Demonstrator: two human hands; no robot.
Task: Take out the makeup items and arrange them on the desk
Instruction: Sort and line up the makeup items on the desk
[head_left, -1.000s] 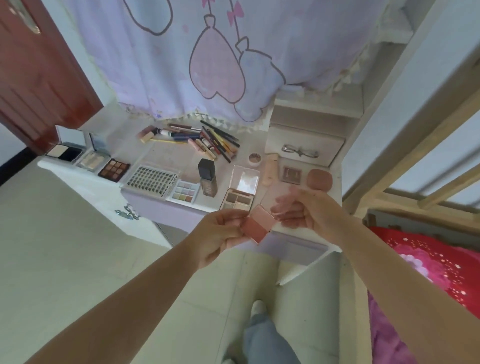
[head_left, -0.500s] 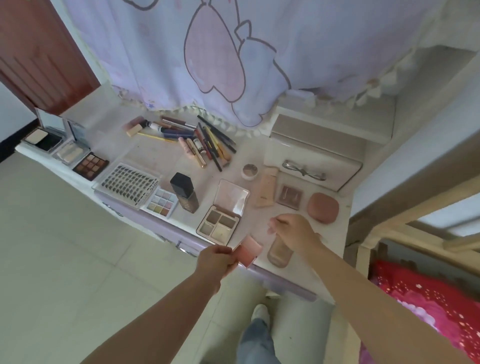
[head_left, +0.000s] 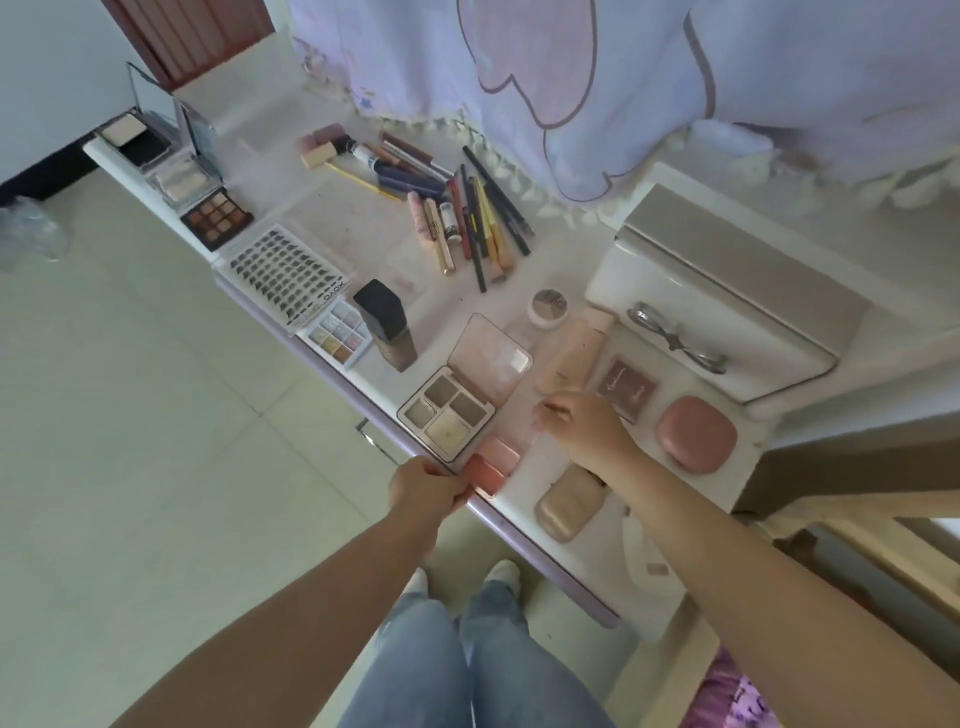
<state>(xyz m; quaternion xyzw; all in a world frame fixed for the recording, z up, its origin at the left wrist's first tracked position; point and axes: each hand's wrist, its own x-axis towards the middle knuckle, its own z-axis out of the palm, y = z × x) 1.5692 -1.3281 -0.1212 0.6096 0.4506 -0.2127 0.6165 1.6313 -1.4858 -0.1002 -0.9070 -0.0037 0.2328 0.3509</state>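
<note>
A small pink blush compact (head_left: 491, 466) lies open on the white desk (head_left: 332, 208), right at the front edge. My left hand (head_left: 425, 492) pinches its near corner with thumb and fingertips. Just right of the compact, my right hand (head_left: 584, 427) hovers low over the desk with loosely curled fingers and nothing visible in them. An open four-pan palette (head_left: 448, 414) sits directly behind the pink compact. A beige compact (head_left: 569, 503) lies under my right wrist.
Along the desk lie a lash tray (head_left: 288, 275), a small pastel palette (head_left: 340, 338), a foundation bottle (head_left: 387, 325), several pencils and tubes (head_left: 467, 218), a round jar (head_left: 548, 307), a pink tube (head_left: 574, 349), a brown square compact (head_left: 627, 387), a rounded pink compact (head_left: 696, 434) and a white box (head_left: 727, 312).
Both hands came down from in front of the desk. The pink compact went from held in the air to lying open on the desk edge; my right hand let go of it.
</note>
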